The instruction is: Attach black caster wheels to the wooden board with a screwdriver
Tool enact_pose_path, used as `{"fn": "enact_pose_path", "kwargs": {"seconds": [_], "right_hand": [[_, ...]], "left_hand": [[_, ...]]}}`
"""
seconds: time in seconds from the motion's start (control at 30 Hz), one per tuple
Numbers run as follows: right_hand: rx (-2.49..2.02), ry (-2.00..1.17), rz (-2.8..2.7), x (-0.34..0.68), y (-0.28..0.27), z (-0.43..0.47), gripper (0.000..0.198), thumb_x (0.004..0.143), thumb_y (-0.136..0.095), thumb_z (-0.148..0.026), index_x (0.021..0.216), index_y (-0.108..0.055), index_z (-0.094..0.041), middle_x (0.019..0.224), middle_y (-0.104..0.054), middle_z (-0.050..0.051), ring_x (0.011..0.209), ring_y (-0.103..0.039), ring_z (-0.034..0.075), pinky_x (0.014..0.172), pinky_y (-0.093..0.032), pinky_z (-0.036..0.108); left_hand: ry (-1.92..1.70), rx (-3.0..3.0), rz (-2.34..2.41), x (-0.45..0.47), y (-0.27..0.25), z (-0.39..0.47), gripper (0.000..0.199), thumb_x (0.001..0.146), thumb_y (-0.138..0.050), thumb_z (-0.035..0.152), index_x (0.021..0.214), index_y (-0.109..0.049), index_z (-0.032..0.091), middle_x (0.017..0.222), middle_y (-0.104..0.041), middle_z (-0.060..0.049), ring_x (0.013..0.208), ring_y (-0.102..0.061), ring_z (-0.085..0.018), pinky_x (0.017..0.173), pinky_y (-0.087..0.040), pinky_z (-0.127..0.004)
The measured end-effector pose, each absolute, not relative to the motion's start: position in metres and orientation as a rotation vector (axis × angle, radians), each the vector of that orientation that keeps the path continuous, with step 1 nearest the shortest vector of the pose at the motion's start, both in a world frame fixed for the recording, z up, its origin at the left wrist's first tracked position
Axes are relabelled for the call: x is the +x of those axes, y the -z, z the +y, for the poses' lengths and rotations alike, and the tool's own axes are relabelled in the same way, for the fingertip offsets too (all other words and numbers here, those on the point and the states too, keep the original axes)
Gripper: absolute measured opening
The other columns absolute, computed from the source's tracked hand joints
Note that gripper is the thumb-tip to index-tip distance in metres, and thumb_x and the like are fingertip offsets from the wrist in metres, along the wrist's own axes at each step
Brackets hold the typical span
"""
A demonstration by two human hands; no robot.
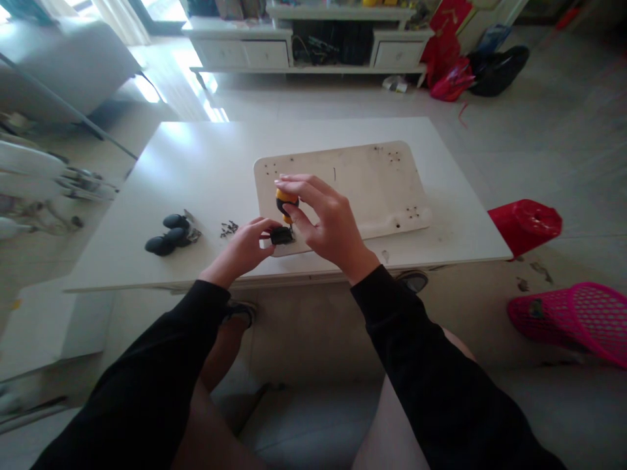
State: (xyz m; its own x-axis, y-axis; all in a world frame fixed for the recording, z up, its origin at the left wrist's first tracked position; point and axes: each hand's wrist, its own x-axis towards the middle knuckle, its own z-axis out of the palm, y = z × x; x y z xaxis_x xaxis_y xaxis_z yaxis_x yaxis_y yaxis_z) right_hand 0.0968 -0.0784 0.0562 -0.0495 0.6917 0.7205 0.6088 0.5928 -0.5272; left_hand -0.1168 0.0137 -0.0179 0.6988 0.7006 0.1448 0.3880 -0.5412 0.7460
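A cream board with rounded corners lies on the white table, with groups of small holes near its corners. At its near left corner my left hand grips a black caster wheel between thumb and fingers. My right hand is closed round a stubby yellow and black screwdriver, held upright. Its tip points down beside the caster; whether it sits in a screw is too small to tell. Several loose screws lie left of the board. Farther left rest several black casters with metal plates.
The white table ends just in front of my knees. On the floor to the right stand a red bin and a pink mesh basket. A white TV cabinet is across the room.
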Motion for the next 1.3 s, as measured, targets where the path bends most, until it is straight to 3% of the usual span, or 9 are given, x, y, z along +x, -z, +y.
{"fn": "enact_pose_path", "kwargs": {"seconds": [0.2, 0.3, 0.5, 0.67, 0.77, 0.83, 0.97, 1.1, 1.3], "right_hand": [[-1.180, -0.104, -1.679, 0.101, -0.057, -0.075, 0.003, 0.104, -0.062, -0.024, 0.106, -0.063, -0.025, 0.115, -0.067, 0.004, 0.116, -0.067, 0.020, 0.107, -0.060, 0.045], [-1.218, -0.144, -1.643, 0.099, -0.059, -0.075, 0.006, 0.102, -0.065, -0.027, 0.100, -0.059, -0.025, 0.110, -0.066, 0.003, 0.112, -0.067, 0.020, 0.102, -0.060, 0.041], [-1.197, -0.253, -1.739, 0.091, -0.069, -0.079, 0.007, 0.103, -0.055, -0.022, 0.105, -0.061, -0.024, 0.111, -0.073, 0.005, 0.108, -0.069, 0.019, 0.100, -0.057, 0.038], [-1.275, -0.278, -1.762, 0.092, -0.078, -0.082, 0.008, 0.102, -0.060, -0.024, 0.108, -0.066, -0.023, 0.110, -0.073, 0.003, 0.103, -0.067, 0.019, 0.094, -0.054, 0.035], [-1.192, -0.332, -1.783, 0.093, -0.081, -0.083, 0.019, 0.104, -0.055, -0.019, 0.117, -0.067, -0.024, 0.119, -0.075, 0.003, 0.114, -0.069, 0.019, 0.103, -0.054, 0.034], [-1.180, -0.346, -1.799, 0.093, -0.082, -0.082, 0.017, 0.104, -0.055, -0.017, 0.112, -0.068, -0.024, 0.118, -0.075, 0.003, 0.117, -0.069, 0.019, 0.105, -0.054, 0.034], [-1.283, -0.313, -1.738, 0.092, -0.081, -0.078, 0.006, 0.102, -0.064, -0.019, 0.101, -0.067, -0.024, 0.110, -0.070, 0.003, 0.103, -0.068, 0.017, 0.095, -0.058, 0.032], [-1.284, -0.315, -1.684, 0.095, -0.078, -0.077, 0.007, 0.101, -0.067, -0.021, 0.096, -0.064, -0.025, 0.109, -0.067, 0.002, 0.099, -0.068, 0.015, 0.093, -0.061, 0.029], [-1.240, -0.351, -1.691, 0.103, -0.074, -0.081, 0.008, 0.104, -0.058, -0.021, 0.107, -0.065, -0.024, 0.117, -0.076, 0.003, 0.110, -0.073, 0.017, 0.102, -0.061, 0.034]], "left_hand": [[-0.578, 2.202, 0.786, -0.116, 0.016, 0.017, 0.051, 0.071, -0.077, 0.022, 0.121, -0.071, 0.021, 0.124, -0.074, -0.010, 0.117, -0.073, -0.030, 0.106, -0.064, -0.052], [-0.667, 2.115, 0.797, -0.104, 0.009, 0.015, 0.045, 0.076, -0.080, 0.029, 0.120, -0.072, 0.021, 0.121, -0.076, -0.010, 0.115, -0.073, -0.028, 0.105, -0.063, -0.051], [-0.760, 2.112, 1.009, -0.073, -0.008, 0.003, 0.010, 0.080, -0.075, 0.025, 0.084, -0.073, 0.017, 0.094, -0.079, -0.008, 0.085, -0.074, -0.021, 0.081, -0.063, -0.035], [-0.717, 2.210, 1.265, -0.066, -0.019, 0.001, 0.016, 0.081, -0.072, 0.023, 0.066, -0.067, 0.018, 0.070, -0.073, -0.006, 0.072, -0.072, -0.021, 0.070, -0.053, -0.030], [-0.690, 2.273, 1.283, -0.067, -0.022, 0.003, 0.017, 0.082, -0.071, 0.025, 0.066, -0.068, 0.019, 0.069, -0.074, -0.007, 0.074, -0.073, -0.022, 0.071, -0.053, -0.031], [-0.671, 2.301, 1.268, -0.068, -0.021, 0.005, 0.017, 0.083, -0.070, 0.027, 0.068, -0.068, 0.019, 0.071, -0.075, -0.007, 0.075, -0.072, -0.022, 0.072, -0.054, -0.032], [-0.617, 2.264, 1.128, -0.074, -0.007, 0.010, 0.014, 0.085, -0.072, 0.032, 0.080, -0.071, 0.018, 0.083, -0.078, -0.009, 0.082, -0.073, -0.024, 0.077, -0.059, -0.035], [-0.572, 2.190, 1.031, -0.085, 0.010, 0.013, 0.039, 0.072, -0.089, 0.039, 0.100, -0.072, 0.019, 0.099, -0.078, -0.009, 0.090, -0.073, -0.026, 0.079, -0.064, -0.039], [-0.475, 2.229, 1.009, -0.101, 0.009, 0.017, 0.031, 0.070, -0.082, 0.023, 0.100, -0.072, 0.020, 0.093, -0.077, -0.006, 0.089, -0.074, -0.026, 0.087, -0.064, -0.044]]}}
